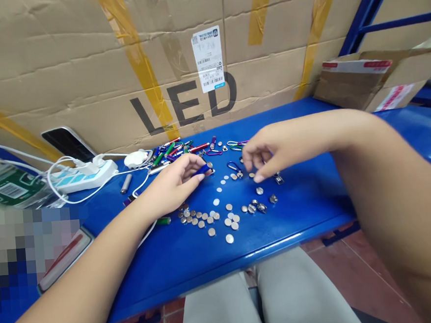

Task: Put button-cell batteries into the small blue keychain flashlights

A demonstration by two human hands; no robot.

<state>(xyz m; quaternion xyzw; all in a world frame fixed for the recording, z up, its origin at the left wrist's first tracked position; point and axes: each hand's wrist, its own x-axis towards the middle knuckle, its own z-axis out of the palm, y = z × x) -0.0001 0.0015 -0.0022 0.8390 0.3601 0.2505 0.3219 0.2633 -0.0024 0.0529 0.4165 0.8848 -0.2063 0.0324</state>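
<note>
My left hand [182,181] is closed round a small blue tube [203,169], whose silvery end points right. To its right my right hand [265,158] hovers low over the blue table, fingers curled and a little apart, with no object visible in them. Below and between the hands lie several coin-like silvery discs [230,238]. Small metal caps [262,208] sit beneath my right hand. A dark blue carabiner clip [234,167] rests between the hands. Behind my left hand is a pile of coloured metal tubes [159,157] and clips.
A large cardboard box [268,74] marked LED stands along the back of the blue table [302,234]. At left are a white power strip [87,176] with cables, a phone [66,142] and a green-labelled bottle pack [8,188]. An open carton [353,80] stands at back right.
</note>
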